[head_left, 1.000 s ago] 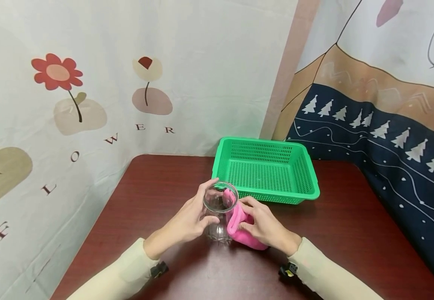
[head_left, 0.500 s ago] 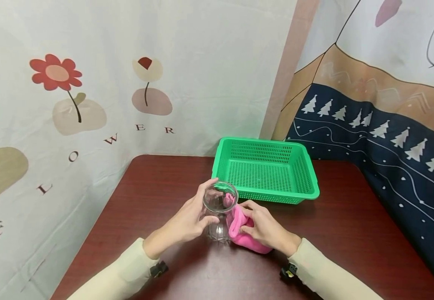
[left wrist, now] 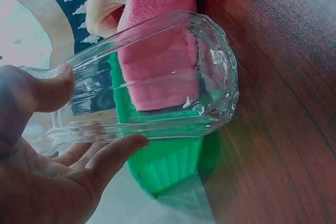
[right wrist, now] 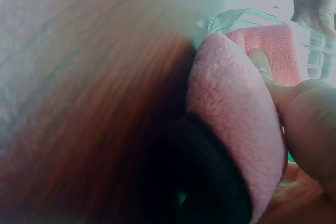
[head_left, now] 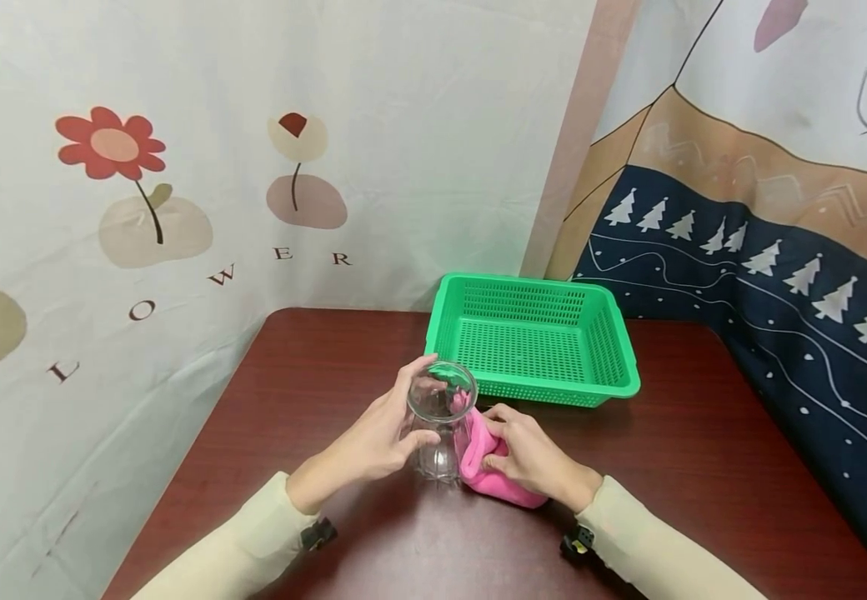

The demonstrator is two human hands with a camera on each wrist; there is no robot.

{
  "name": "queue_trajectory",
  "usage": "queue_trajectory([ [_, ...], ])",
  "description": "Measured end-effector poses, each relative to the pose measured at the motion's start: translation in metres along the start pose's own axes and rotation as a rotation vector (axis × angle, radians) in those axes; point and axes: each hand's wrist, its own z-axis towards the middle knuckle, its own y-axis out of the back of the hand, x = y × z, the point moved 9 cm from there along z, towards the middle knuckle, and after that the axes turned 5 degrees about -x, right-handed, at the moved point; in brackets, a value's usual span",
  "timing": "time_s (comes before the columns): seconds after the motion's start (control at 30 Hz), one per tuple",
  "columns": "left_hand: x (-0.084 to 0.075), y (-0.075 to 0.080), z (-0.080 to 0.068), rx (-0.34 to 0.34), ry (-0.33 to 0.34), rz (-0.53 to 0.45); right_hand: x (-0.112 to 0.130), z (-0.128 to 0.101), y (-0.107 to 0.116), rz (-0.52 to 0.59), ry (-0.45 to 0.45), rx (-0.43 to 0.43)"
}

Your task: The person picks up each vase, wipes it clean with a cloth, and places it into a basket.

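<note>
A clear faceted glass jar stands roughly upright in front of the basket, its open mouth facing up. My left hand grips it from the left, thumb on the near side and fingers round the far side. On the opposite side, my right hand pinches a folded pink cloth and holds it against the glass. Through the jar in the left wrist view, the cloth shows along the outer wall. Thumb and fluffy cloth fill the right wrist view's middle. Whether the jar's base touches the table is unclear.
Just behind the jar is a green plastic basket with slotted walls. A dark red-brown wooden table lies under everything. Printed fabric hangs behind and at the right side.
The cloth and my right hand have slid slightly down and toward me along the jar's side. My left hand and the jar stay in nearly the same place.
</note>
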Motion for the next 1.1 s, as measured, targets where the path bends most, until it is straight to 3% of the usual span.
queue_trajectory([
  [0.5,-0.002,0.002,0.001,0.002,0.0,0.041,-0.008,0.002,0.002,0.085,-0.107,-0.026],
  [1.1,-0.004,0.003,0.001,0.002,-0.017,0.034,0.001,-0.001,0.016,0.097,-0.063,-0.145],
])
